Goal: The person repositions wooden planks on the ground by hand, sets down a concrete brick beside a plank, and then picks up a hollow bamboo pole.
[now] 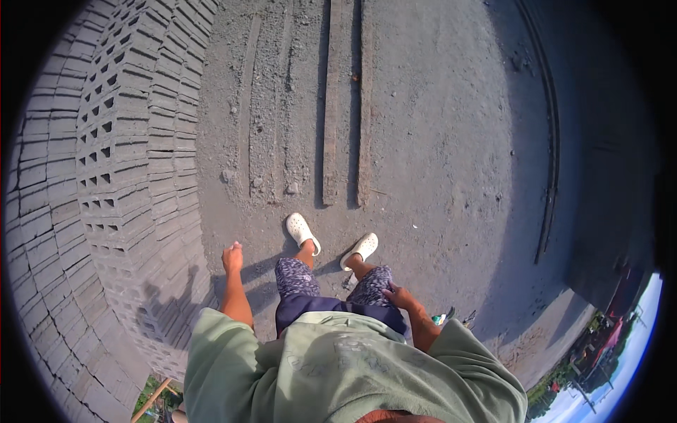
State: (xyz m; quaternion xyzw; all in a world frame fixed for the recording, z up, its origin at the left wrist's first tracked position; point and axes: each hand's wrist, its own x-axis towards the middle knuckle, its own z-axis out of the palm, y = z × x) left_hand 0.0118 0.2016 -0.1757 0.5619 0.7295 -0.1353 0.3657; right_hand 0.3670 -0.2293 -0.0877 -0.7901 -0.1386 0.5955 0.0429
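My left hand (233, 257) is out to the left above the dusty ground, its fingers curled into a loose fist with nothing visible in it. My right hand (400, 296) hangs against the right leg of my dark patterned shorts (371, 286). Its fingertips are slightly apart and point toward the cloth, and I see nothing held in it. Below them, my feet stand in white clogs, the left clog (300, 229) beside the right clog (364, 248).
Grey hollow concrete blocks (113, 148) are stacked in a tall wall along the left. Two long boards (331, 106) lie on the gravelly ground just ahead of my feet. A dark rail (552, 141) runs along the shaded right side. Something small, green and white (440, 319) lies near my right elbow.
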